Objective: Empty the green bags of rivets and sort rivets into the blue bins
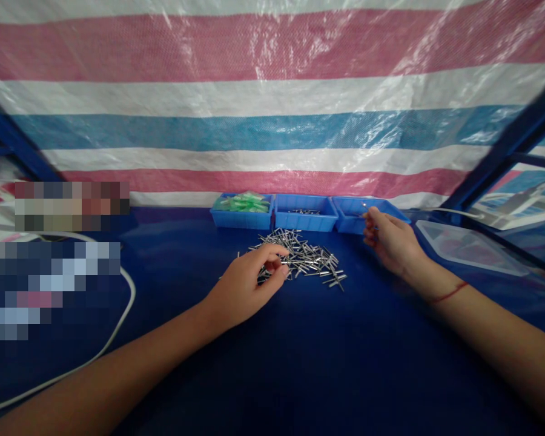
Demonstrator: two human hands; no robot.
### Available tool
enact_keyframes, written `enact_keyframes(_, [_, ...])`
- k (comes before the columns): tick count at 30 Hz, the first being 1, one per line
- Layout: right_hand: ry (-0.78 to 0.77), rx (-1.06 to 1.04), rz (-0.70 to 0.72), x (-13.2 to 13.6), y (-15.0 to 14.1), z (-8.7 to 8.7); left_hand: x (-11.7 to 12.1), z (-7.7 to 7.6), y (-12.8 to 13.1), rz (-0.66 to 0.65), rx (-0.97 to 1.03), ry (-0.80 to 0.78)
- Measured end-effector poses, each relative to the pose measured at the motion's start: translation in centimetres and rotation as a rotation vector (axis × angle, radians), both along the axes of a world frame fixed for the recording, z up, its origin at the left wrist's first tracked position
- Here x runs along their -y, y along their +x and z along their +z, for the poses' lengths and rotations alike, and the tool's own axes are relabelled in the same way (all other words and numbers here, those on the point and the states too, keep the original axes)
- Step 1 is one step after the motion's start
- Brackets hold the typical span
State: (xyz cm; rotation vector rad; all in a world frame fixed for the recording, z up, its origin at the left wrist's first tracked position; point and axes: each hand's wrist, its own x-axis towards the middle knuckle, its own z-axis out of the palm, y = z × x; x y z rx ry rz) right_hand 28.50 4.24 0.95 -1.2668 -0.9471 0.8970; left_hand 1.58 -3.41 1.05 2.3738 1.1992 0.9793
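Observation:
A loose pile of silver pop rivets [311,257] lies on the blue table, their thin pins pointing every way. My left hand [249,281] is at the pile's near left side, fingers loosely curled with a gap between thumb and forefinger; I see nothing held there. Above the right-hand blue bin [395,213] is my right hand [390,239], its fingers pinched together. A small shiny end shows at the fingertips, apparently a rivet; most of it is hidden. The middle blue bin [306,223] contains some rivets.
Green plastic packets [245,202] fill the left blue bin [240,220]. A clear plastic lid [470,248] lies at the right. A white cable [129,303] curves across the left of the table [300,363]. Striped sheeting [272,130] hangs behind, between blue frame posts.

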Motion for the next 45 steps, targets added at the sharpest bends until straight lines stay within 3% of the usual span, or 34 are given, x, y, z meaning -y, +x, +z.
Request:
enact_keyframes(4, [-0.064, -0.028, -0.015, -0.3, 0.7, -0.1, -1.7, 0.4, -1.8, 0.02, -0.25, 0.137])
enact_keyframes(8, [-0.071, 0.01, 0.082, 0.7, -0.8, -0.4, -2.7, 0.7, -2.9, 0.02, -0.386, 0.112])
enact_keyframes(12, [-0.056, 0.114, 0.209, 2.2, -2.6, -0.4, -2.1, 0.9, -2.5, -0.058, -0.469, 0.081])
enact_keyframes(19, [0.196, 0.696, 0.496, 5.3, -4.7, 0.5, -0.8, 1.6, -1.9, -0.092, -0.623, 0.087])
enact_keyframes(27, [0.431, 0.961, 0.714, 7.5, -6.1, 0.3, -0.2, 1.9, -1.4, -0.113, -0.748, 0.113])
enact_keyframes(31, [0.512, 0.976, 0.733, 8.2, -6.5, -0.2, 0.2, 1.7, -0.7, -0.144, -0.611, 0.076])
enact_keyframes(38, [0.578, 0.949, 0.691, 8.7, -6.5, -0.5, 1.0, 1.2, 0.4, -0.116, -0.067, -0.285])
enact_keyframes(45, [0.503, 0.911, 0.63, 8.3, -6.4, -0.8, 1.1, 0.5, 0.8, -0.129, 0.223, -0.424])
